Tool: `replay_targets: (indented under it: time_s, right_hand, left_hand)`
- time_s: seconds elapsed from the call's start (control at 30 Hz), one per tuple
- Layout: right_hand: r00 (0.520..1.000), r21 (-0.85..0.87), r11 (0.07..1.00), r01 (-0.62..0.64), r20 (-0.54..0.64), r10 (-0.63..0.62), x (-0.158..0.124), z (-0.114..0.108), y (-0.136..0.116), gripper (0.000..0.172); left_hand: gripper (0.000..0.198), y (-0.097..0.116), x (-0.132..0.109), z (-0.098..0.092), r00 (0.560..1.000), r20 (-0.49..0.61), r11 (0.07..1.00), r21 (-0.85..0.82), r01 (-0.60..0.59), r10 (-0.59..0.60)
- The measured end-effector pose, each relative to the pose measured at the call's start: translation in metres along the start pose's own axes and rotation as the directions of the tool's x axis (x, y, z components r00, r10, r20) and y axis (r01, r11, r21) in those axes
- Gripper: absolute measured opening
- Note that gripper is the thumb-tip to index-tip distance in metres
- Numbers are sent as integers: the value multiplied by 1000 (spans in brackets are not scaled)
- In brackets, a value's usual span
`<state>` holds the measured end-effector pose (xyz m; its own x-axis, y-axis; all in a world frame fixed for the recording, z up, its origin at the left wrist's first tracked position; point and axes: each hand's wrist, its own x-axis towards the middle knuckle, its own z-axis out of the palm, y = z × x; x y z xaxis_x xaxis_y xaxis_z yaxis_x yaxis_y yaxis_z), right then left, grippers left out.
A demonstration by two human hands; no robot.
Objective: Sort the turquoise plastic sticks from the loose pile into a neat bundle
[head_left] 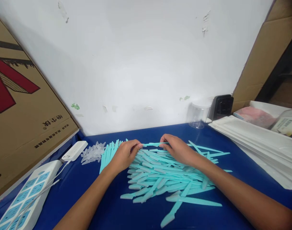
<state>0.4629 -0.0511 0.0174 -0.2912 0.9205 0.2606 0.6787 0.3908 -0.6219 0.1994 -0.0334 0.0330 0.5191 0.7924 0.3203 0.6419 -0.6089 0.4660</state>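
Note:
Between my two hands a turquoise eyebrow razor (152, 144) is stretched level above a heap. My left hand (126, 152) pinches one end of it, fingers closed. At the other end, my right hand (176, 147) grips the handle between thumb and fingers. Below lies a loose pile of similar turquoise razors (157, 174), some with whitish blade ends. Left of my left hand, more turquoise razors (108, 155) lie side by side in a row. Beside that row is a small heap of translucent plastic caps (93, 152).
A power strip (28, 195) and a white charger (74, 150) with cable lie left, by a cardboard box (28, 105). At the back right stand a clear jar (198, 115) and a black object (222, 108). White foam sheets (258, 147) are stacked right. A white wall (146, 64) borders the blue table (126, 214).

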Motion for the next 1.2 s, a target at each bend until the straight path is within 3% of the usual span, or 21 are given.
replay_targets:
  time_s: [0.13, 0.27, 0.4, 0.5, 0.7, 0.93, 1.2]
  right_hand:
    - [1000, 17, 1000, 12, 7, -12, 0, -2, 0, 13]
    - [996, 1, 998, -63, -64, 63, 4, -2, 8, 17]
    - [988, 122, 990, -78, -122, 93, 8, -1, 14, 20]
    - [997, 270, 962, -44, -43, 58, 7, -1, 6, 17]
    - [997, 452, 889, -68, 59, 46, 1, -11, -16, 23]
    - [973, 485, 860, -159, 223, 55, 2, -18, -12, 22]
    - [940, 504, 836, -219, 338, 43, 2, -24, -3, 26]
  left_hand:
    - [43, -6, 1, -2, 999, -22, 998, -48, 45, -46]
    - [45, -16, 2, -5, 987, -93, 984, -131, 119, -131]
    - [46, -21, 3, -6, 979, -62, 928, -335, 161, -192]
    - [45, -16, 3, -4, 986, 28, 877, -453, 160, -166]
    - [43, -3, 0, -1, 982, 177, 880, -454, 142, -67]
    - [47, -3, -1, -4, 962, 272, 866, -480, 141, -6]
    - [44, 1, -1, -8, 952, 302, 837, -532, 128, 47]
